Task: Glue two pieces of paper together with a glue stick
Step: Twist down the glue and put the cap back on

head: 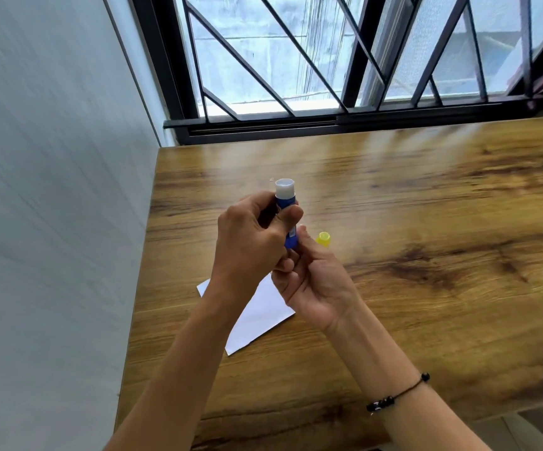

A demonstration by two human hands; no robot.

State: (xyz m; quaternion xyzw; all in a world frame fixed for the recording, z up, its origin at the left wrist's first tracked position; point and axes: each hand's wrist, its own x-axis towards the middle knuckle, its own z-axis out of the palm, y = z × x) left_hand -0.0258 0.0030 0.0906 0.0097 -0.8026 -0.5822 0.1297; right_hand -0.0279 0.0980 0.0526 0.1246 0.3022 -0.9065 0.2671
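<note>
glue stick [285, 203] upright between both hands [250, 242], uncapped

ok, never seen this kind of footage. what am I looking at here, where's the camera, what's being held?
There is no machine here: a person works with two bare hands. The single picture comes from a wide-angle camera on their head, looking forward and down, so the arms reach in from below. The left hand grips a blue glue stick upright, its white top uncovered. The right hand has its fingertips at the stick's bottom end. On the wooden table lie the yellow cap and white paper, partly hidden by the arms; how many sheets, I cannot tell. A window with bars is behind.
</note>
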